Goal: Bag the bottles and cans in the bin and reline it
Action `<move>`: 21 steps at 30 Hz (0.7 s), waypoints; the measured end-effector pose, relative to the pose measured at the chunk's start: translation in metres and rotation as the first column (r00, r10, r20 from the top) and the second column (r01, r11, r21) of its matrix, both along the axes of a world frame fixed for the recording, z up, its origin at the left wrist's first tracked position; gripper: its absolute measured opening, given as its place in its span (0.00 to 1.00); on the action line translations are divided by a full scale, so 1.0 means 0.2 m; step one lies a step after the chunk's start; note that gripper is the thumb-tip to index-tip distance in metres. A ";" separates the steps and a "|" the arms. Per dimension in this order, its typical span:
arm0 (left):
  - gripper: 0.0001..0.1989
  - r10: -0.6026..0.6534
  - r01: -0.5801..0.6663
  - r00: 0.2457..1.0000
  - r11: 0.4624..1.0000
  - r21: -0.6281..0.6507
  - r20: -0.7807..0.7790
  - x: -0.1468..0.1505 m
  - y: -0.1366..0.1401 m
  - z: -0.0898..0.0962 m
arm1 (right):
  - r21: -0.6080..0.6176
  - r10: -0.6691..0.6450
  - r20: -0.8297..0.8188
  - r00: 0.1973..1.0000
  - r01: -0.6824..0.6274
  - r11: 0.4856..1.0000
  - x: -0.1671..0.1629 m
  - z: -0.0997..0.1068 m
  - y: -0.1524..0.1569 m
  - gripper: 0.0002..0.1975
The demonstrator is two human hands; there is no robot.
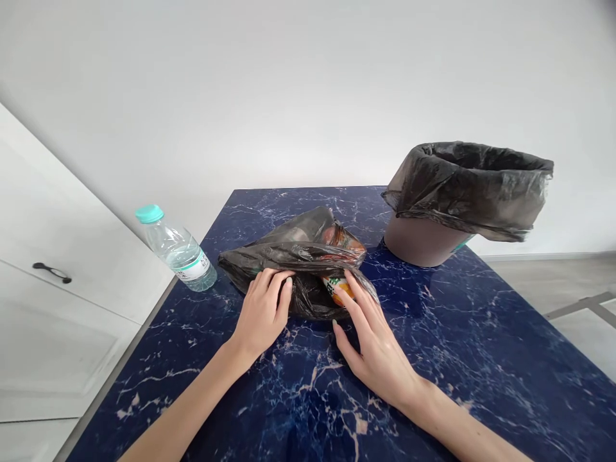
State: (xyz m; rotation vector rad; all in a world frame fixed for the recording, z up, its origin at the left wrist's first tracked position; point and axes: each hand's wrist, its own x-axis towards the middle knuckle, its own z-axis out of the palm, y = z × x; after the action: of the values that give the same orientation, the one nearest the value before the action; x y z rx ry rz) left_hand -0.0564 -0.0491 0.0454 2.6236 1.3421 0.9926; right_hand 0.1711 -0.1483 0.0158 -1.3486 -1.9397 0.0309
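A thin black plastic bag (312, 305) lies on its side on the table in front of me, its mouth facing me. My left hand (264, 308) is at the left part of the mouth, fingers curled over the rim and thumb close beside them, gripping the film. At the right part rests my right hand (375, 333), its thumb and fingers apart, fingertips touching the bag and a printed orange-and-white item (338, 289) inside. Whether that item is a can or a packet, I cannot tell. Reddish-orange contents (332, 237) show dimly through the film.
A clear water bottle (180, 256) with a turquoise cap stands at the left edge of the blue marbled table (308, 398). At the back right stands a brownish bin (418, 240) lined with a black bag (471, 192). White cabinet doors (58, 321) are on the left, a wall behind.
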 end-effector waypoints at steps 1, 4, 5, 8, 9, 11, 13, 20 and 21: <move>0.13 0.016 -0.016 1.000 1.000 0.002 -0.011 -0.01 0.00 0.00 | -0.005 0.000 0.000 1.000 0.000 1.000 0.00 0.00 0.00 0.36; 0.15 0.066 -0.066 0.998 0.998 0.013 -0.012 -0.03 0.02 0.00 | -0.013 -0.001 -0.005 1.000 0.001 1.000 0.00 0.00 0.00 0.36; 0.15 0.093 -0.093 0.996 0.995 0.021 -0.006 -0.04 0.03 0.00 | -0.013 -0.002 -0.006 1.000 0.002 1.000 0.00 0.00 0.00 0.37; 0.14 0.198 -0.196 0.980 0.979 0.050 -0.038 -0.06 0.05 0.00 | -0.013 -0.003 -0.002 1.000 0.003 1.000 0.00 0.00 0.00 0.37; 0.17 0.229 -0.225 0.971 0.973 0.056 -0.068 -0.07 0.05 0.00 | -0.013 -0.003 -0.001 1.000 0.003 1.000 0.00 0.00 0.00 0.36; 0.23 0.264 -0.259 0.955 0.965 0.049 -0.138 -0.08 0.06 -0.01 | -0.022 -0.004 0.001 1.000 0.004 1.000 0.00 -0.01 0.00 0.36; 0.28 0.268 -0.267 0.946 0.963 0.030 -0.184 -0.09 0.07 -0.02 | -0.034 -0.007 0.002 1.000 0.008 0.999 0.00 -0.01 0.00 0.35; 0.19 0.286 -0.283 0.938 0.958 0.044 -0.195 -0.16 0.13 -0.04 | -0.030 -0.012 0.003 1.000 0.012 0.999 0.00 -0.01 0.00 0.32; 0.19 0.289 -0.286 0.941 0.957 0.046 -0.173 -0.17 0.13 -0.03 | -0.026 -0.010 0.003 1.000 0.010 1.000 0.00 -0.01 0.00 0.32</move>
State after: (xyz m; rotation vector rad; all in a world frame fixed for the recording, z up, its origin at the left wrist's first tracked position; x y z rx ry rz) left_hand -0.0896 -0.0231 0.0402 2.6361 1.8076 0.8129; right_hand 0.1716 -0.1485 0.0143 -1.3758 -1.9409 0.0498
